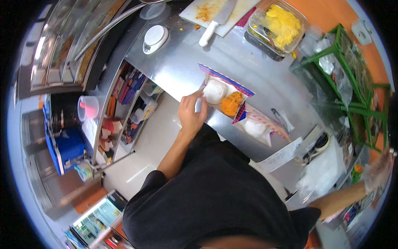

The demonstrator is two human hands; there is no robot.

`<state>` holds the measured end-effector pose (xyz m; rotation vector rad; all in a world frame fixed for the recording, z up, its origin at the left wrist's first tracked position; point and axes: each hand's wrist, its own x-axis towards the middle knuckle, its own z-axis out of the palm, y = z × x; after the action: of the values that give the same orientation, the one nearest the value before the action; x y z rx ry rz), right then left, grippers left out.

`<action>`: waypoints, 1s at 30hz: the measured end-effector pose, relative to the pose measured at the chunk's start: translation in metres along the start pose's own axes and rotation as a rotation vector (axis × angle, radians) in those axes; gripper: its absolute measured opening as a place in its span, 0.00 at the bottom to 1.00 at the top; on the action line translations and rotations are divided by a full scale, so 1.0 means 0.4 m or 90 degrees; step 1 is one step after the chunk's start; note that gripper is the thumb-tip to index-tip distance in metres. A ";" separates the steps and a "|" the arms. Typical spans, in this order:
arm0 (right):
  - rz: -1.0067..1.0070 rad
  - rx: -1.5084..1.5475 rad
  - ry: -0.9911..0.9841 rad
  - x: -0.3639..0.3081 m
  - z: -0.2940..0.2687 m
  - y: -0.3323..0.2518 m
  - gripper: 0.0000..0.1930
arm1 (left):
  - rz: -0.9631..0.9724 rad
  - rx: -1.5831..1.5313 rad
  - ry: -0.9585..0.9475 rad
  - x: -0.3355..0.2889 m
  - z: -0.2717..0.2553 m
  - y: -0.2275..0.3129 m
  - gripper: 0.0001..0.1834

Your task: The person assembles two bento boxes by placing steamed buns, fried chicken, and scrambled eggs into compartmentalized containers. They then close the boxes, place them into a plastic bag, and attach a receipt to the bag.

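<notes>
My bare left hand [192, 113] pinches the near left edge of an open cardboard food box [227, 79] with blue and red trim. Inside the box lie a white rounded mound, apparently rice [214, 91], and a crumbly orange piece of fried food [231, 103]. A second open box [265, 120] stands beside it to the right, with another white mound [253, 128] in it. Far out to the right, my right hand [377, 172] wears a clear plastic glove. It is raised beside a small metal fitting [392, 152] at the picture's rim; its fingers are too unclear to read.
On the steel counter [182, 62] are a white kitchen scale [155, 38], a knife [217, 23] on a cutting board [242, 10] and a tub of yellow food [282, 27]. A green rack [352, 66], plastic bags [325, 174] and a paper slip [282, 155] occupy the right side.
</notes>
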<state>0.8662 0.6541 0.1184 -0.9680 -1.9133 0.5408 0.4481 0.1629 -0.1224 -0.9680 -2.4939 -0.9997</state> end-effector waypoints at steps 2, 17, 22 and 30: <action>0.163 0.108 0.089 -0.183 0.155 -0.125 0.28 | 0.003 0.015 -0.021 0.053 0.032 -0.056 0.18; 0.070 0.029 -0.291 -0.789 1.153 -0.492 0.11 | 0.015 -0.239 -0.367 0.173 0.102 -0.272 0.19; -0.032 -0.128 -0.156 -0.801 1.090 -0.544 0.07 | -0.002 -0.286 -0.291 0.154 0.090 -0.245 0.20; -0.005 0.004 -0.199 -0.581 0.743 -0.512 0.07 | 0.250 -0.115 -0.153 0.145 0.103 -0.166 0.16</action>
<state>0.5930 0.3494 -0.0113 -0.9125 -2.1877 0.7286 0.3599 0.1841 -0.1576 -1.6453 -2.2792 -1.0385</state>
